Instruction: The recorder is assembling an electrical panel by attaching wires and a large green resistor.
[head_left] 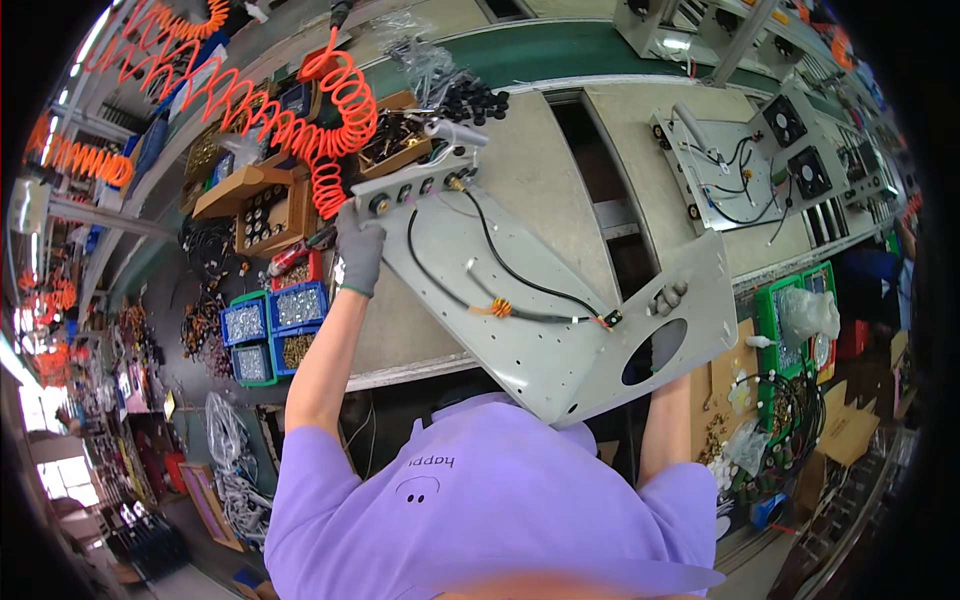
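A grey sheet-metal chassis [470, 300] lies slanted across the bench in front of me, one upright panel [690, 300] at its right end and a narrow panel with fittings at its far left end. Black cables [520, 268] run over its floor, and an orange tie bundle [501, 307] sits on one of them. My left hand [358, 250], in a grey glove, is closed on the chassis's far left corner. My right hand [668, 298], also gloved, grips the right panel, its fingertips showing through an opening; the rest is mostly behind the metal.
Blue and green bins [272, 325] of small hardware stand left, beside a cardboard box [270, 215] of dark round parts. An orange coiled air hose [345, 105] hangs over the far left corner. Another chassis with fans [740, 165] lies far right. Green trays [780, 330] sit at the right.
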